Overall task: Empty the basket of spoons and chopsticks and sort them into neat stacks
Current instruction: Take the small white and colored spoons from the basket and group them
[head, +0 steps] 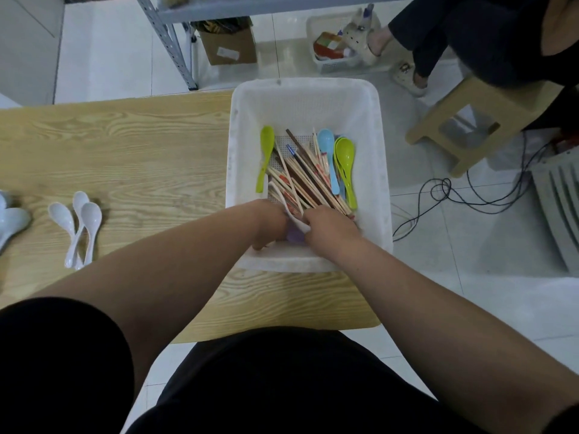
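Note:
A white plastic basket (pixel 307 98) sits at the right end of the wooden table. Inside lie several wooden chopsticks (pixel 308 180), a green spoon (pixel 264 158) on the left, a blue spoon (pixel 327 151) and stacked green spoons (pixel 344 164) on the right. Both hands reach into the basket's near end. My left hand (pixel 266 223) and my right hand (pixel 329 228) close around a white spoon (pixel 293 219) between them; a purple spoon (pixel 296 236) shows just below. Three white spoons (pixel 80 223) lie in a loose pile on the table to the left.
More white ware (pixel 11 220) sits at the table's left edge. On the floor to the right are a wooden stool (pixel 470 120), black cables (pixel 454 195) and a seated person's legs (pixel 416 54). Behind stand a metal shelf, a cardboard box (pixel 228 45) and a small white basket (pixel 332 42).

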